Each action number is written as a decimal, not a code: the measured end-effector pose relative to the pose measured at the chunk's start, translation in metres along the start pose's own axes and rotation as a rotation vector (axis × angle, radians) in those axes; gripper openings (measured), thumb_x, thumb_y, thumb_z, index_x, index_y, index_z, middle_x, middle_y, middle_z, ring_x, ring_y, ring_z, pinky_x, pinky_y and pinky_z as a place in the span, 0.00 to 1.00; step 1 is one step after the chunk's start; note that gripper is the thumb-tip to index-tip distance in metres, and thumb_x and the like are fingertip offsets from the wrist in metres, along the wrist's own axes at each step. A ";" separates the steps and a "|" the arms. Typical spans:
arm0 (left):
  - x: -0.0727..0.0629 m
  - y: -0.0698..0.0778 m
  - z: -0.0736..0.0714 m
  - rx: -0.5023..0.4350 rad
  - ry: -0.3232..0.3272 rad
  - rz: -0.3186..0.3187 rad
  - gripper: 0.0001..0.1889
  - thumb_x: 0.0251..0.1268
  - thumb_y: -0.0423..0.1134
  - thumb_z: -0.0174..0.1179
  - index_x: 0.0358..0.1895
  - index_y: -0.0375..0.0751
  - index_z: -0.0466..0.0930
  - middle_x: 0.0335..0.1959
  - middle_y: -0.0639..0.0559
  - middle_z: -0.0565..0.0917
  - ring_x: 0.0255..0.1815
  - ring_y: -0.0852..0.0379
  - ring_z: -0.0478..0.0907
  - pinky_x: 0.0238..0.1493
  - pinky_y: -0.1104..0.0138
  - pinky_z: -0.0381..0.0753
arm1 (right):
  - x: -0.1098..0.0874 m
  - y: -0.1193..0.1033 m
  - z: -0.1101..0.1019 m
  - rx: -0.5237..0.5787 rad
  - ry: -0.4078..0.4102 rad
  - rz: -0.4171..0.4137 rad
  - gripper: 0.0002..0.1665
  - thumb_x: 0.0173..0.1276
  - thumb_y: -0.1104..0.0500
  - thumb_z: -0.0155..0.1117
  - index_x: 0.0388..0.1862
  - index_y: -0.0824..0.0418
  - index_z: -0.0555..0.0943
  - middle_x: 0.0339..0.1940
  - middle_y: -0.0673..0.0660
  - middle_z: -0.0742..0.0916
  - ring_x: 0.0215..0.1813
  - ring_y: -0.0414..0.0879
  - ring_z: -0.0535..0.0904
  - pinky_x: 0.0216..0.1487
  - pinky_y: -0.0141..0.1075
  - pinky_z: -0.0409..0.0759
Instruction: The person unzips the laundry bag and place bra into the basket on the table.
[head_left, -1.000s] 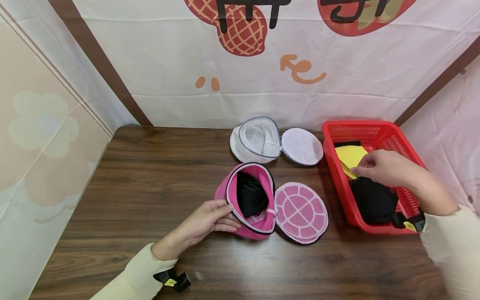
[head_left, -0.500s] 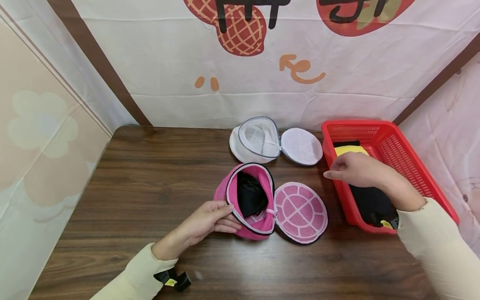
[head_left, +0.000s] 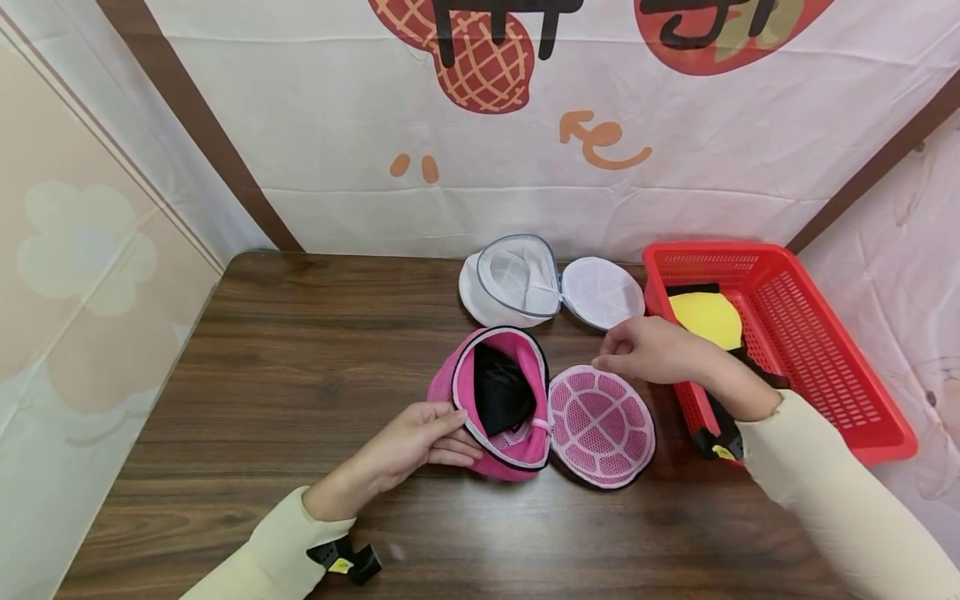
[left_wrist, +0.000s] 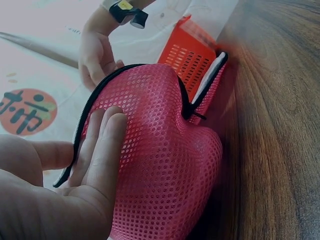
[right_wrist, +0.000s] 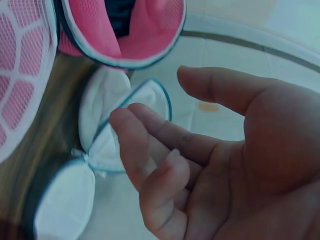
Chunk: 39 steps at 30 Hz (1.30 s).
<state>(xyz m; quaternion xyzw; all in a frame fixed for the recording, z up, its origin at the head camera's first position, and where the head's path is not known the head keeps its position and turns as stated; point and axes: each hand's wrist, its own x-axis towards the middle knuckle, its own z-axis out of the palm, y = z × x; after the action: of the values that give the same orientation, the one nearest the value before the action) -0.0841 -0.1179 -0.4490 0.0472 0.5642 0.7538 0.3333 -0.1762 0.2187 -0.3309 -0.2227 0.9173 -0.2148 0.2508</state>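
Note:
My left hand (head_left: 420, 442) pinches the rim of a pink mesh laundry bag (head_left: 442, 387), thumb on the inside and fingers against the outer mesh in the left wrist view. The bag lies with its mouth open, and a black cloth item (head_left: 501, 396) sits inside. Its round lid (head_left: 602, 425) is flipped out flat to the right. Just above the lid's far edge hovers my right hand (head_left: 652, 348). In the right wrist view its fingers (right_wrist: 167, 182) are loosely bent, thumb apart, with nothing between them.
Behind the pink bag stands a white laundry bag (head_left: 480, 300), its lid (head_left: 602, 293) folded out. A red basket (head_left: 840, 358) at the right holds a yellow cup-shaped cloth item (head_left: 708, 319) and black cloth, partly hidden by my right arm. A fabric backdrop hangs behind the table (head_left: 300, 350).
My right hand has come out of the red basket, moving left past its wall to above the pink lid, empty throughout as far as visible. The left hand and pink bag have stayed put.

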 end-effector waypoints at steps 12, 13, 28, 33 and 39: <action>0.000 -0.001 0.000 0.007 0.002 -0.003 0.13 0.83 0.38 0.47 0.46 0.32 0.77 0.41 0.37 0.88 0.42 0.51 0.88 0.51 0.57 0.88 | 0.028 -0.023 0.028 0.078 -0.028 -0.099 0.08 0.71 0.56 0.68 0.41 0.59 0.86 0.30 0.48 0.86 0.33 0.41 0.78 0.36 0.35 0.80; 0.000 -0.001 -0.001 0.006 0.001 -0.002 0.13 0.83 0.38 0.47 0.46 0.31 0.77 0.41 0.37 0.88 0.42 0.51 0.88 0.51 0.57 0.88 | 0.031 -0.025 0.030 0.077 -0.028 -0.103 0.08 0.71 0.56 0.67 0.41 0.59 0.86 0.31 0.48 0.87 0.34 0.41 0.78 0.38 0.35 0.81; 0.000 0.000 0.000 0.002 0.004 -0.014 0.12 0.83 0.37 0.47 0.43 0.33 0.76 0.40 0.39 0.88 0.41 0.51 0.88 0.50 0.58 0.88 | 0.078 -0.048 0.067 0.080 0.003 -0.131 0.18 0.72 0.54 0.64 0.54 0.64 0.84 0.40 0.52 0.89 0.42 0.42 0.82 0.48 0.38 0.83; 0.000 0.001 0.000 0.005 0.000 -0.011 0.12 0.83 0.37 0.47 0.45 0.31 0.76 0.40 0.38 0.88 0.42 0.51 0.88 0.50 0.58 0.88 | 0.086 -0.048 0.075 0.009 0.027 -0.115 0.21 0.70 0.53 0.67 0.55 0.66 0.82 0.44 0.56 0.87 0.48 0.47 0.81 0.55 0.44 0.81; 0.000 0.000 0.001 -0.002 -0.007 -0.005 0.11 0.83 0.37 0.47 0.44 0.33 0.76 0.40 0.39 0.88 0.42 0.51 0.88 0.50 0.58 0.88 | 0.093 -0.052 0.088 -0.090 0.042 -0.099 0.28 0.69 0.46 0.69 0.59 0.64 0.80 0.47 0.57 0.87 0.53 0.50 0.82 0.59 0.47 0.81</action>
<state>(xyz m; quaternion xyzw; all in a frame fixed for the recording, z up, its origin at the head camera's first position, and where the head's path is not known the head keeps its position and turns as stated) -0.0841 -0.1171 -0.4488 0.0484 0.5624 0.7534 0.3372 -0.1833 0.1040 -0.4073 -0.2744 0.9189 -0.1899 0.2101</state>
